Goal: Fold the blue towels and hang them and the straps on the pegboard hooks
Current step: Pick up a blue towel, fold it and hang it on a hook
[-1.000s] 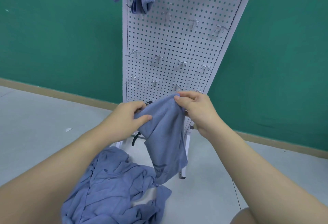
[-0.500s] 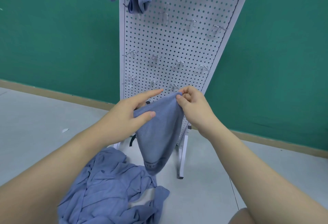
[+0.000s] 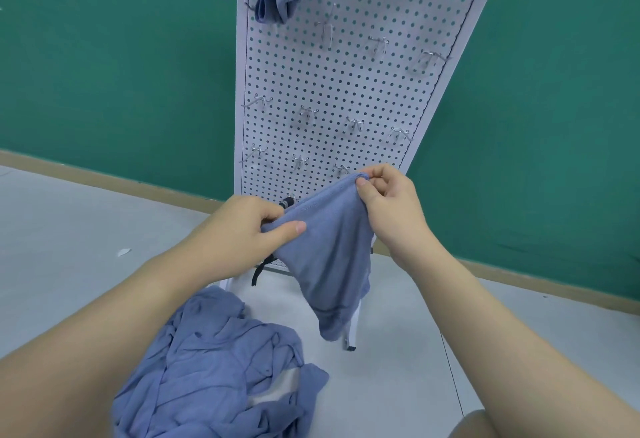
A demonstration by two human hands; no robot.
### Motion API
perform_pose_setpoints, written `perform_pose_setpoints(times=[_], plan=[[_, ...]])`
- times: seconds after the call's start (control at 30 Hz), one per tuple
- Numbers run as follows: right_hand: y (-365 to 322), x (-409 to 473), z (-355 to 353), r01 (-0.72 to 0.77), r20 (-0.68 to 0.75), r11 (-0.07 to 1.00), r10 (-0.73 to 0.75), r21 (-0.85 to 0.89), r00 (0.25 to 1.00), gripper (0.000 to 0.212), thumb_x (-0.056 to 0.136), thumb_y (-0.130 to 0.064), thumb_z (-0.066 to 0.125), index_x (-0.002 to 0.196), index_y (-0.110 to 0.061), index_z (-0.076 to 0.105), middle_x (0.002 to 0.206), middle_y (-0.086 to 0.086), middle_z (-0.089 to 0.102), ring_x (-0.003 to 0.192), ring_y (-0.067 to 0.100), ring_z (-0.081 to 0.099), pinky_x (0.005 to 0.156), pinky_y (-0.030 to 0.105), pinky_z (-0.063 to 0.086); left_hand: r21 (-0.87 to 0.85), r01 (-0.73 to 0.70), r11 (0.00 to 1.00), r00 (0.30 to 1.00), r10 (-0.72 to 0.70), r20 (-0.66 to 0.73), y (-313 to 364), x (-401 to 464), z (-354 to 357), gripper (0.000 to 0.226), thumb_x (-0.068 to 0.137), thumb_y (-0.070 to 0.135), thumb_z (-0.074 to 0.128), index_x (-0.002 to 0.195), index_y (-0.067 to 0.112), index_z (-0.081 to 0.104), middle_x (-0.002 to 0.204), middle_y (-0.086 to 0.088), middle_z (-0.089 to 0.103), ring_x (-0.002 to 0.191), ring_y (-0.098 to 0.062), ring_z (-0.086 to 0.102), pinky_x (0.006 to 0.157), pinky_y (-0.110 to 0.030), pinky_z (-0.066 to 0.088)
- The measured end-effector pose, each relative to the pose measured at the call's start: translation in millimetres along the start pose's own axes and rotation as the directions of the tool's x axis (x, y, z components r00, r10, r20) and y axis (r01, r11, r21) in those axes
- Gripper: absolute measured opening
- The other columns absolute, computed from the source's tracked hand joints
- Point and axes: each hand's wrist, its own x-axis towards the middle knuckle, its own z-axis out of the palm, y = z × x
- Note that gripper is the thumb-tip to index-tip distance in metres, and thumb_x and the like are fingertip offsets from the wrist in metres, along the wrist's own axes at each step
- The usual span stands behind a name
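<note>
Head view, left hand point(image 3: 249, 229) and right hand point(image 3: 388, 202) each pinching a top corner of a towel point(image 3: 329, 250) before the pegboard point(image 3: 346, 73), towel heap point(image 3: 221, 371) on floor point(image 3: 69, 229) below, black strap point(image 3: 259, 269) at the pegboard's bottom edge.

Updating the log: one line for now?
left hand: grips towel | right hand: pinches towel corner | pile: floor | pegboard: two hung

A pale grey floor point(image 3: 86, 229) carries a crumpled heap of blue towels point(image 3: 214, 378) just in front of the white pegboard stand point(image 3: 349, 337), with a small white scrap point(image 3: 123, 252) well left of the stand.
</note>
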Motion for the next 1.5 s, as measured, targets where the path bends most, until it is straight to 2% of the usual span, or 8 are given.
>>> perform_pose_setpoints(times=[0.2,0.33,0.4,0.47,0.53,0.97,1.2,1.5], plan=[[-3.6,4.8,-0.3,-0.010,-0.072,1.000,0.010,0.003,0.997,0.013,0.105,-0.016,0.054,0.092,-0.018,0.057,0.060,-0.005,0.046,0.051,0.006,0.035,0.049,0.018,0.032,-0.083,-0.010,0.997,0.969,-0.011,-0.248,8.7,4.7,2.6,0.057,0.093,0.038,0.071,0.060,0.015,0.031,0.054,0.009,0.026,0.053,-0.011,0.025,0.054,-0.033,0.023],[-6.3,-2.0,12.7,-0.051,0.024,0.989,0.048,0.141,0.999,0.009,0.105,-0.023,0.056,0.097,-0.019,0.059,0.081,0.008,0.050,0.076,0.018,0.039,0.071,0.033,0.035,-0.351,-0.200,0.915,0.782,-0.067,-0.619,30.7,-1.2,5.1,0.037,0.092,0.018,0.077,0.076,0.006,0.045,0.065,-0.003,0.040,0.057,-0.008,0.036,0.055,-0.021,0.033],[-6.9,-5.8,23.1,-0.070,0.082,0.980,0.056,0.188,0.995,0.008,0.102,-0.026,0.056,0.096,-0.020,0.059,0.084,0.009,0.052,0.081,0.022,0.042,0.076,0.039,0.036,-0.562,-0.144,0.815,0.840,-0.199,-0.504,33.4,-0.2,6.6,0.028,0.088,0.022,0.082,0.097,0.014,0.057,0.083,0.004,0.059,0.070,-0.006,0.055,0.069,-0.020,0.048],[-5.1,-8.8,31.5,-0.125,0.083,0.969,0.109,0.211,0.991,0.009,0.103,-0.022,0.056,0.094,-0.020,0.057,0.085,0.009,0.052,0.081,0.023,0.043,0.076,0.040,0.036,-0.787,0.128,0.603,0.950,-0.302,-0.077,24.1,3.6,12.9,0.033,0.080,0.027,0.087,0.108,0.018,0.072,0.103,-0.002,0.076,0.096,-0.014,0.072,0.097,-0.040,0.057],[-0.8,-10.2,35.9,-0.193,0.061,0.956,0.184,0.223,0.981,0.013,0.104,-0.018,0.056,0.091,-0.020,0.057,0.085,0.009,0.053,0.082,0.022,0.045,0.076,0.039,0.038,-0.774,0.326,0.543,0.923,-0.358,0.137,12.2,6.4,19.2,0.033,0.077,0.023,0.088,0.107,0.013,0.078,0.104,-0.010,0.079,0.104,-0.026,0.075,0.105,-0.054,0.053],[2.0,-3.4,19.2,-0.318,-0.056,0.913,0.343,0.256,0.938,0.019,0.092,-0.024,0.077,0.107,-0.028,0.066,0.097,0.009,0.071,0.077,0.023,0.058,0.069,0.035,0.048,-0.726,0.150,0.671,0.866,-0.444,-0.231,25.6,12.1,21.6,0.011,0.087,0.018,0.081,0.096,0.023,0.076,0.087,0.014,0.079,0.087,-0.006,0.074,0.081,-0.031,0.058],[-17.3,-6.1,-0.5,-0.479,0.514,0.740,0.210,0.472,0.832,0.060,0.087,-0.045,0.071,0.129,-0.002,0.069,0.125,0.015,0.073,0.120,0.026,0.069,0.110,0.039,0.050,-0.735,-0.001,0.678,0.912,-0.302,-0.279,55.1,7.2,10.5,0.018,0.086,0.008,0.080,0.102,0.018,0.080,0.100,0.007,0.080,0.099,-0.009,0.075,0.085,-0.029,0.058],[-17.4,-1.4,-17.7,-0.313,0.383,0.764,0.094,0.564,0.919,0.032,0.097,-0.014,0.068,0.125,0.002,0.067,0.121,0.017,0.074,0.114,0.027,0.071,0.099,0.035,0.056,-0.680,0.017,0.733,0.916,-0.284,-0.284,64.2,25.4,-5.3,0.012,0.084,0.017,0.084,0.095,0.018,0.080,0.093,0.003,0.080,0.089,-0.011,0.076,0.081,-0.035,0.058]])
